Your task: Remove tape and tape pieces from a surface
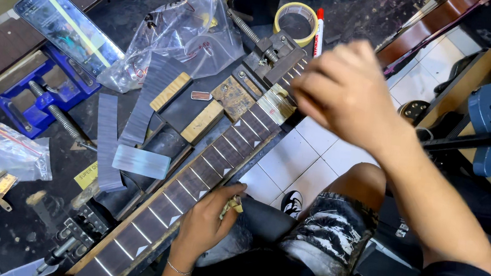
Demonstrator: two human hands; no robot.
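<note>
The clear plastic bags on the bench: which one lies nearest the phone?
The large crumpled clear bag, top centre, its left edge meeting the phone. The smaller flat bag lies at the bench's left edge, below the blue vise.

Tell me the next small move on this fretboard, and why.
Probably bring the right hand down onto the upper frets. It hovers blurred above the guitar neck, apparently holding nothing, while the left hand grips the neck's near edge with a small crumpled cloth, steadying it on the bench.
</note>
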